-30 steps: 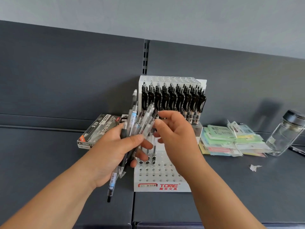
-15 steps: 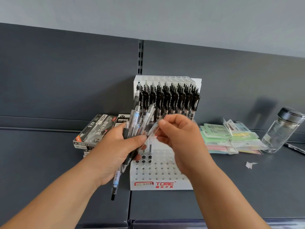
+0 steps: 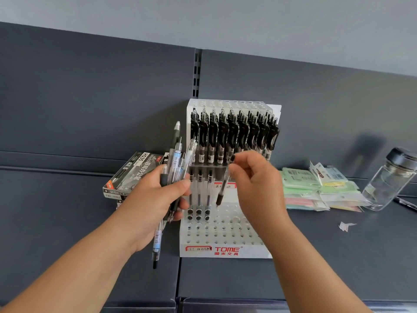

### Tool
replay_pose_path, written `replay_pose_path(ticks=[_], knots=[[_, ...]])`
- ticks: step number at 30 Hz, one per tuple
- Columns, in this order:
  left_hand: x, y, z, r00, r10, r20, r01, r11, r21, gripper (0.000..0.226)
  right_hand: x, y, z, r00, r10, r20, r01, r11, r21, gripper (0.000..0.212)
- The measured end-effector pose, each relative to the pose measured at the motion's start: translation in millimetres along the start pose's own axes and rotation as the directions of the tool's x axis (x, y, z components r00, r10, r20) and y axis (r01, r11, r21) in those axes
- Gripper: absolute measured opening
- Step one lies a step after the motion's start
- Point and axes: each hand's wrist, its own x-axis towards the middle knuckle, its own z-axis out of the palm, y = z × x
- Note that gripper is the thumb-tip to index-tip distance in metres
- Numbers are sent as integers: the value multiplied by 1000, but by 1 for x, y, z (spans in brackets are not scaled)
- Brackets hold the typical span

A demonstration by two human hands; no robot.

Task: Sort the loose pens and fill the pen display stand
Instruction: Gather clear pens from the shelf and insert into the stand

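While our left hand (image 3: 151, 204) grips a bundle of pens (image 3: 176, 154), our right hand (image 3: 257, 186) pinches one pen (image 3: 220, 196) above the stand (image 3: 248, 251).

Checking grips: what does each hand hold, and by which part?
The left hand grips a bundle of pens midway; right hand pinches one pen by its top end.
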Motion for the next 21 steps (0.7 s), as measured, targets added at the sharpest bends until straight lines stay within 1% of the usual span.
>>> replay_pose_path(ticks=[3, 6, 7, 9, 11, 12, 13, 14, 15, 16, 17, 18, 21], knots=[[1, -1, -2, 1000, 5, 4, -5, 1000, -5, 11, -7, 13, 11, 995, 50, 82, -39, 990, -132, 13], [1, -4, -3, 1000, 5, 23, -6, 1000, 22, 12, -12, 20, 17, 987, 128, 99, -115, 984, -135, 7], [2, -4, -3, 999, 8, 36, -9, 999, 33, 12, -10, 20, 17, 985, 136, 103, -120, 982, -147, 4], [1, -4, -4, 997, 14, 78, -17, 999, 43, 9, -7, 16, 15, 991, 102, 85, -82, 973, -215, 4], [0, -2, -2, 993, 12, 120, -16, 999, 35, 8, -6, 8, 12, 999, 33, 26, -27, 979, -202, 5], [-1, -1, -1, 991, 7, 136, -10, 1000, 21, 9, -6, 3, 11, 1000, 24, 8, -23, 992, -126, 6], [-1, -1, 0, 988, 2, 152, -3, 1000, 3, 10, -5, -3, 9, 999, 47, 20, -47, 999, 3, 7], [-1, 0, 2, 986, -3, 166, 5, 1000, -10, 12, -6, -9, 8, 993, 89, 72, -100, 981, 164, 8], [-1, 1, 4, 984, -6, 177, 9, 1000, -17, 13, -6, -15, 7, 980, 129, 153, -172, 932, 318, 10], [0, 2, 5, 983, -5, 182, 8, 1000, -17, 14, -6, -18, 6, 962, 153, 228, -241, 869, 432, 12], [0, 2, 7, 984, 1, 177, 0, 1000, -10, 14, -7, -21, 5, 948, 164, 273, -285, 822, 493, 14], [1, 2, 8, 986, 14, 163, -15, 1000, 5, 15, -7, -21, 5, 943, 175, 284, -305, 798, 521, 13], [4, -1, 11, 991, 72, 117, -82, 993, 88, 16, -8, -19, 5, 936, 239, 258, -348, 738, 578, 11]])
